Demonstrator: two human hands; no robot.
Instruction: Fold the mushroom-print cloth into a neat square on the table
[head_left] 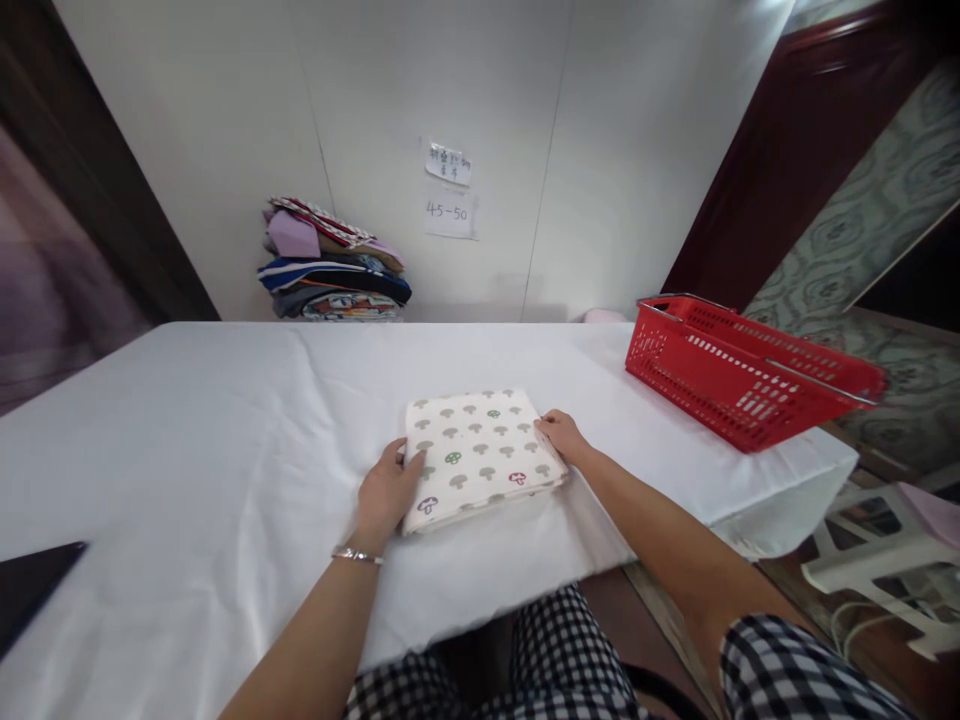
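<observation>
A folded cream cloth with a mushroom print [480, 455] lies flat on the white-covered table [187, 450], near its front edge. My left hand [388, 490] rests against the cloth's left edge, thumb on top and fingers at the side. My right hand [562, 436] touches the cloth's right edge, fingers curled at the side. Both hands flank the folded square; whether they grip it or only press against it I cannot tell. A silver bracelet sits on my left wrist.
A red plastic basket [750, 375] stands tilted at the table's right end. A pile of folded clothes [330, 265] lies at the back by the white wall. A dark flat object [34, 590] sits at the left front edge. White stools [877, 560] stand to the right.
</observation>
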